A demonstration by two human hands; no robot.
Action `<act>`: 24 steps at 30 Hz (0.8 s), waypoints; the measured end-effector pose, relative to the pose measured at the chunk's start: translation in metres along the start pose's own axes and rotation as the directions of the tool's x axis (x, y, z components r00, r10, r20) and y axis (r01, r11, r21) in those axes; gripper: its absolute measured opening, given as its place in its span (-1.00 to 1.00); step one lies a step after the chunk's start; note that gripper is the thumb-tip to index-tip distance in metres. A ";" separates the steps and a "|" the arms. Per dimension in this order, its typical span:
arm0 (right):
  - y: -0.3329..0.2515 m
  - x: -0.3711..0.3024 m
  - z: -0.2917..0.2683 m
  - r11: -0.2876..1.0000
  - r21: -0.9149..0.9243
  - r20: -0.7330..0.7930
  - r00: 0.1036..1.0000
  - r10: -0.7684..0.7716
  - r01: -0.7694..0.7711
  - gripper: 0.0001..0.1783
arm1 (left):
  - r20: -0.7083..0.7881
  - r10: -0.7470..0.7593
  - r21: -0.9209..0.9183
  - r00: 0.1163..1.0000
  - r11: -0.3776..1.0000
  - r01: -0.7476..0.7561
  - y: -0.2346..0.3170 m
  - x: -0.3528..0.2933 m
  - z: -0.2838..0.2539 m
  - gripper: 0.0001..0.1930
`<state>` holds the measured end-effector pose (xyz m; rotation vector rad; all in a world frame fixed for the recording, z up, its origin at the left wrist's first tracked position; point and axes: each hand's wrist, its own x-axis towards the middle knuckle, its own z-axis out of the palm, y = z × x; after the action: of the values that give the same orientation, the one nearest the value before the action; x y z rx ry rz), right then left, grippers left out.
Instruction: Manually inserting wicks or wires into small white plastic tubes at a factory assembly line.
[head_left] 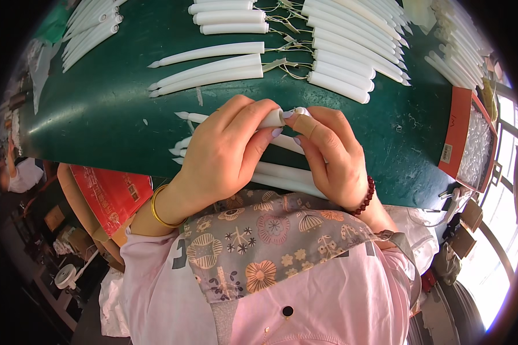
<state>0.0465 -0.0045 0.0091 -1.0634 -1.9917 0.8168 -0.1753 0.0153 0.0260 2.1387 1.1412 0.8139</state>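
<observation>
My left hand (224, 144) is closed around a white taper-shaped candle (272, 119), its flame-shaped tip out to the left and its round end facing right. Right at that end, my right hand (334, 152) pinches a small white piece (301, 111) between thumb and fingers. Whether the two parts touch is hard to make out. Below my hands, near the table's front edge, lie more white taper candles (288, 179), partly covered by my hands. Just beyond, candles (213, 73) on the left are joined by thin wires to white candles (339, 86) on the right.
The table (109, 103) is dark green. Further candles lie in a bundle (92, 40) at the far left and in a pile (457, 63) at the far right. A red box (456, 132) of clear plastic pieces stands right. A red-and-brown carton (112, 195) sits lower left; another person (24, 173) is beyond.
</observation>
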 end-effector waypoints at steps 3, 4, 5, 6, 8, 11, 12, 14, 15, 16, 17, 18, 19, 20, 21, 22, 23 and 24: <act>-0.003 0.003 0.003 0.997 0.076 -0.062 0.998 0.027 -0.022 -0.48 | -0.003 -0.092 -0.036 0.996 0.995 0.092 0.003 -0.001 0.001 -0.71; -0.002 0.002 0.004 0.997 0.076 -0.061 0.998 0.025 -0.021 -0.48 | -0.005 -0.093 -0.035 0.996 0.995 0.092 0.003 -0.001 0.001 -0.71; 0.000 0.000 0.006 0.992 0.123 -0.091 0.996 0.018 -0.007 -0.47 | -0.022 -0.098 -0.036 0.995 0.995 0.097 0.002 0.000 0.001 -0.72; 0.001 -0.001 0.007 0.985 0.170 -0.121 0.993 0.013 0.008 -0.47 | -0.040 -0.104 -0.036 0.994 0.994 0.102 0.002 0.000 0.001 -0.72; 0.003 -0.001 0.007 0.993 0.120 -0.097 0.995 -0.012 0.024 -0.47 | -0.039 -0.109 -0.043 0.993 0.993 0.107 0.001 0.001 0.001 -0.73; 0.005 0.000 0.004 0.998 0.027 -0.066 0.996 -0.058 0.060 -0.48 | -0.045 -0.111 -0.058 0.993 0.992 0.108 -0.002 0.001 0.002 -0.74; 0.005 0.001 0.004 0.997 -0.016 -0.058 0.995 -0.079 0.079 -0.49 | -0.052 -0.108 -0.065 0.993 0.992 0.104 -0.002 0.001 0.002 -0.74; 0.005 0.002 0.004 0.996 -0.040 -0.062 0.995 -0.082 0.080 -0.49 | -0.038 -0.121 -0.071 0.992 0.990 0.118 -0.001 0.001 0.001 -0.76; 0.005 0.003 0.005 0.995 -0.065 -0.066 0.994 -0.086 0.081 -0.49 | -0.024 -0.135 -0.076 0.991 0.988 0.132 -0.001 0.001 0.000 -0.77; 0.005 0.003 0.005 0.995 -0.065 -0.066 0.994 -0.085 0.081 -0.49 | -0.024 -0.134 -0.076 0.991 0.988 0.132 0.000 0.001 0.000 -0.77; 0.004 0.003 0.005 0.994 -0.077 -0.078 0.994 -0.080 0.074 -0.48 | -0.018 -0.133 -0.074 0.991 0.989 0.131 0.000 0.001 0.000 -0.77; 0.003 0.003 0.005 0.994 -0.088 -0.089 0.993 -0.074 0.067 -0.47 | -0.013 -0.132 -0.072 0.991 0.989 0.131 0.001 0.000 0.000 -0.76; 0.002 0.004 0.005 0.994 -0.088 -0.089 0.993 -0.074 0.067 -0.47 | -0.013 -0.132 -0.072 0.991 0.989 0.131 0.001 0.000 -0.001 -0.76; 0.001 0.005 0.005 0.994 -0.092 -0.097 0.993 -0.063 0.054 -0.46 | -0.003 -0.130 -0.062 0.992 0.990 0.129 0.002 0.000 -0.001 -0.76; 0.000 0.005 0.005 0.995 -0.096 -0.106 0.993 -0.051 0.041 -0.45 | 0.006 -0.127 -0.051 0.992 0.991 0.128 0.002 0.000 -0.001 -0.76; 0.000 0.005 0.005 0.994 -0.097 -0.106 0.993 -0.050 0.040 -0.45 | 0.007 -0.127 -0.052 0.992 0.991 0.127 0.002 0.000 0.000 -0.76; 0.000 0.004 0.004 0.997 -0.071 -0.098 0.995 -0.026 0.019 -0.45 | -0.004 -0.112 -0.053 0.994 0.992 0.111 0.001 -0.001 0.001 -0.74; 0.000 0.004 0.004 0.999 -0.045 -0.090 0.996 -0.001 -0.003 -0.45 | -0.015 -0.096 -0.054 0.995 0.994 0.095 0.000 -0.001 0.001 -0.73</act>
<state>0.0417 -0.0021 0.0084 -1.1075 -1.9424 0.7150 -0.1747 0.0146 0.0250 2.0211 1.2079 0.8127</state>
